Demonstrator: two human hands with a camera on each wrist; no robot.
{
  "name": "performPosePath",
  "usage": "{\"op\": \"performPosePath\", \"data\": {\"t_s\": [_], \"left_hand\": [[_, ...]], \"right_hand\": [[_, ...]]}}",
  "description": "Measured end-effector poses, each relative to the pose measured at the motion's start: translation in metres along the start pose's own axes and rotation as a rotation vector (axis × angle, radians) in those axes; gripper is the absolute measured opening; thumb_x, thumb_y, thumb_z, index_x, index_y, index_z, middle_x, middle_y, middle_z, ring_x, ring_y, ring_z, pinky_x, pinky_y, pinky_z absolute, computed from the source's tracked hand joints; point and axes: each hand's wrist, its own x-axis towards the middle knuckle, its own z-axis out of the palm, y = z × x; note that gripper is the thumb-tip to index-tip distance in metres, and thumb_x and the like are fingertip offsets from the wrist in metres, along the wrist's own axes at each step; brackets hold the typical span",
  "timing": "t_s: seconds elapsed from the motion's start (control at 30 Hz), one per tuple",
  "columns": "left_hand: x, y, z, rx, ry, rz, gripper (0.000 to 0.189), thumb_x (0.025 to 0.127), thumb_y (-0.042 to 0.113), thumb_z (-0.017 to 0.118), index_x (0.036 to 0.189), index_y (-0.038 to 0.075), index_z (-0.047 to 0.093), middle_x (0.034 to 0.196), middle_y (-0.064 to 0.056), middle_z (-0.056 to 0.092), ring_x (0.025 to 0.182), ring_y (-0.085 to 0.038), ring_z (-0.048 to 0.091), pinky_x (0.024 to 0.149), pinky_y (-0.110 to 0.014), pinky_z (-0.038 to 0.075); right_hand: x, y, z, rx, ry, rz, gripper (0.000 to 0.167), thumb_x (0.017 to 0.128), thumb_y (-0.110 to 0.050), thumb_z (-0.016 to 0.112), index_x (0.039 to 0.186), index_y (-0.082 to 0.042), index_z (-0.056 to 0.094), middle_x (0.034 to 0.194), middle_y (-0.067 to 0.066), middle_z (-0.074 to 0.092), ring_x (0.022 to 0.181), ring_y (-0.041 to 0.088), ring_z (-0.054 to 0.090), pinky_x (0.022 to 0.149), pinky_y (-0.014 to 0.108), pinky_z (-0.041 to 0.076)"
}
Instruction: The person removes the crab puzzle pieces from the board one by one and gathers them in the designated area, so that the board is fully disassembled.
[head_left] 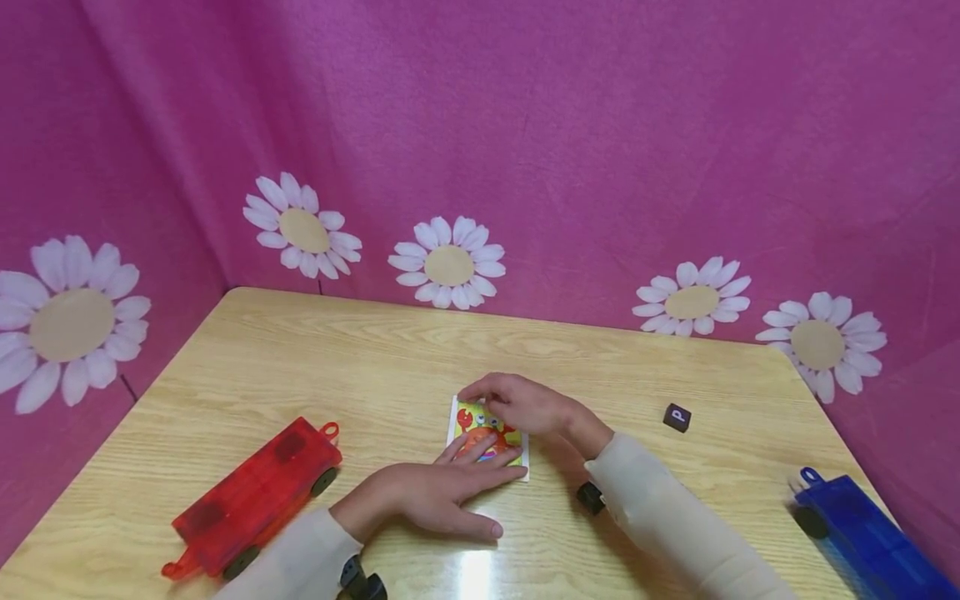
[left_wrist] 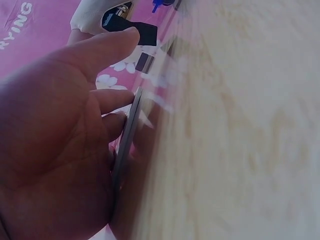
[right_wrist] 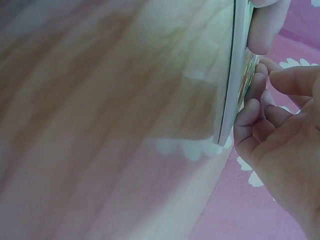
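Note:
A small square crab picture board [head_left: 467,419], yellow and red with white side edges, lies on the wooden table. Spread across its near half is my left hand [head_left: 442,493], fingers straight and thumb stretched out to the side. My right hand [head_left: 528,404] is over the board's far edge with bent fingers. Seen from the right wrist, the curled fingers [right_wrist: 247,117] are right at the face of the board [right_wrist: 230,90], with the thumb close to the index fingertip. Whether they pinch anything is something I cannot tell. The left wrist view shows the board's thin edge [left_wrist: 127,135] by my left fingers.
A red toy wagon [head_left: 258,496] with dark wheels stands at the left. At the right edge is a blue toy wagon [head_left: 862,529]. A dark cube [head_left: 677,417] marked P lies right of the hands. Pink cloth [head_left: 525,150] with white flowers hangs behind the table.

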Motion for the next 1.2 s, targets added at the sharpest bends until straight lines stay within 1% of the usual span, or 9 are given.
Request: {"op": "performPosePath", "data": {"t_s": [0.17, 0.3, 0.4, 0.47, 0.67, 0.77, 0.9, 1.03, 1.2], "left_hand": [[0.001, 0.0, 0.0, 0.004, 0.009, 0.017, 0.076, 0.102, 0.055, 0.056, 0.165, 0.023, 0.028, 0.172, 0.004, 0.008, 0.155, -0.028, -0.014, 0.12, -0.058, -0.009], [0.001, 0.0, 0.001, -0.002, 0.009, 0.014, 0.076, 0.101, 0.055, 0.056, 0.165, 0.022, 0.029, 0.171, 0.003, 0.008, 0.155, -0.028, -0.013, 0.119, -0.059, -0.009], [0.001, 0.0, 0.002, -0.002, 0.007, 0.013, 0.076, 0.102, 0.055, 0.056, 0.165, 0.022, 0.029, 0.171, 0.002, 0.008, 0.155, -0.028, -0.013, 0.119, -0.059, -0.009], [0.001, 0.0, 0.002, -0.002, 0.006, 0.013, 0.076, 0.102, 0.054, 0.056, 0.165, 0.022, 0.029, 0.171, 0.002, 0.008, 0.155, -0.028, -0.013, 0.119, -0.059, -0.009], [0.002, 0.002, 0.001, 0.002, 0.004, 0.013, 0.075, 0.102, 0.054, 0.056, 0.165, 0.022, 0.029, 0.171, 0.002, 0.008, 0.155, -0.028, -0.014, 0.119, -0.059, -0.009], [0.002, 0.003, 0.001, 0.002, 0.005, 0.018, 0.075, 0.102, 0.053, 0.056, 0.165, 0.021, 0.029, 0.172, 0.002, 0.008, 0.155, -0.028, -0.014, 0.119, -0.059, -0.009], [0.002, 0.003, 0.001, 0.002, 0.008, 0.02, 0.075, 0.102, 0.053, 0.056, 0.165, 0.021, 0.029, 0.172, 0.002, 0.008, 0.155, -0.028, -0.014, 0.119, -0.058, -0.009], [0.0, 0.002, 0.001, 0.013, 0.016, 0.016, 0.075, 0.102, 0.053, 0.056, 0.164, 0.021, 0.03, 0.171, 0.002, 0.009, 0.155, -0.029, -0.012, 0.119, -0.059, -0.008], [-0.001, 0.002, 0.002, 0.008, 0.031, 0.017, 0.076, 0.101, 0.054, 0.058, 0.164, 0.022, 0.03, 0.171, 0.004, 0.01, 0.155, -0.028, -0.01, 0.12, -0.058, -0.007]], "right_hand": [[0.001, -0.003, -0.002, -0.028, -0.007, 0.017, 0.041, 0.101, 0.004, 0.044, 0.137, -0.003, 0.065, 0.129, 0.008, 0.063, 0.108, 0.019, 0.054, 0.098, 0.034, 0.044], [0.001, -0.003, -0.001, -0.01, -0.013, 0.029, 0.041, 0.101, 0.004, 0.044, 0.136, -0.003, 0.065, 0.127, 0.007, 0.063, 0.101, 0.018, 0.055, 0.094, 0.033, 0.046], [0.002, -0.001, 0.001, -0.028, -0.008, 0.018, 0.041, 0.101, 0.005, 0.044, 0.134, -0.003, 0.066, 0.126, 0.006, 0.063, 0.101, 0.018, 0.056, 0.094, 0.033, 0.046], [0.002, -0.001, 0.0, -0.052, -0.002, 0.008, 0.041, 0.1, 0.005, 0.044, 0.133, -0.004, 0.067, 0.126, 0.006, 0.064, 0.107, 0.018, 0.055, 0.098, 0.034, 0.045], [0.002, 0.0, 0.0, -0.096, 0.001, -0.028, 0.04, 0.099, 0.005, 0.046, 0.131, -0.003, 0.069, 0.124, 0.007, 0.064, 0.107, 0.018, 0.056, 0.097, 0.034, 0.046], [0.001, 0.0, 0.001, -0.111, 0.023, -0.052, 0.039, 0.099, 0.006, 0.047, 0.129, -0.002, 0.07, 0.122, 0.008, 0.065, 0.107, 0.019, 0.058, 0.097, 0.035, 0.047], [0.001, -0.001, 0.004, -0.091, 0.068, -0.03, 0.034, 0.101, 0.003, 0.05, 0.127, -0.004, 0.072, 0.119, 0.006, 0.067, 0.107, 0.018, 0.059, 0.097, 0.035, 0.048], [0.005, -0.005, 0.007, -0.081, 0.111, -0.013, 0.027, 0.103, -0.001, 0.054, 0.121, -0.004, 0.074, 0.117, 0.004, 0.07, 0.105, 0.015, 0.06, 0.093, 0.032, 0.049], [0.011, -0.009, 0.009, -0.058, 0.153, 0.012, 0.021, 0.103, -0.003, 0.058, 0.112, -0.005, 0.077, 0.108, 0.002, 0.073, 0.088, 0.011, 0.06, 0.08, 0.028, 0.051]]}}
